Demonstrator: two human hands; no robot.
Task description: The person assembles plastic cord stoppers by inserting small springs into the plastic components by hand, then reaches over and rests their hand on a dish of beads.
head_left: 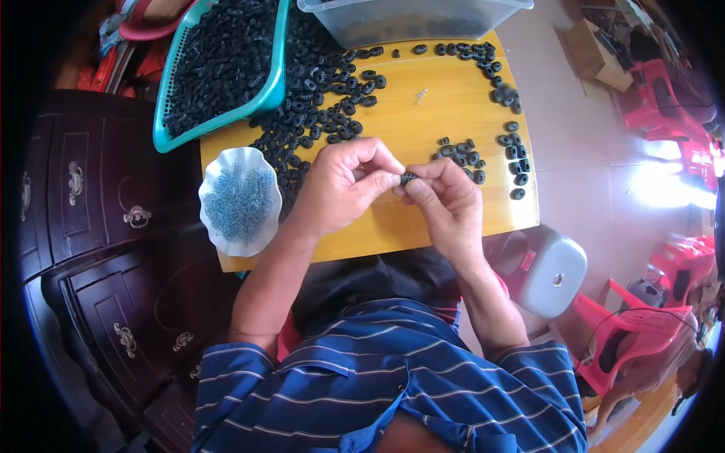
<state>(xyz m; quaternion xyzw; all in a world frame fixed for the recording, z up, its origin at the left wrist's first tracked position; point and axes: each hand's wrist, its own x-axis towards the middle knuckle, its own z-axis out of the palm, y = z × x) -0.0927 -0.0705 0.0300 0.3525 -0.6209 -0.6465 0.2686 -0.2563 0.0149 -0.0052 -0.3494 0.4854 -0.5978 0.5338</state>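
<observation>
A small black plastic cord lock [408,177] is pinched between the thumb and fingers of my right hand [451,198], above the table's front half. The thumb and forefinger of my left hand [349,181] are pressed together right beside it; what they hold, if anything, is too small to make out. Left of my hands, a white scalloped bowl [214,235] holds many tiny metal springs [240,198]. Loose black cord lock parts [321,113] spread beyond my left hand. A small cluster of them [462,155] lies just past my right hand.
A teal basket [277,75] heaped with black parts stands at the back left of the yellow table [423,113]. A clear plastic bin [423,19] sits at the back. More parts line the right edge. Dark drawers [113,302] flank the left; a grey-lidded bin [555,272] stands right.
</observation>
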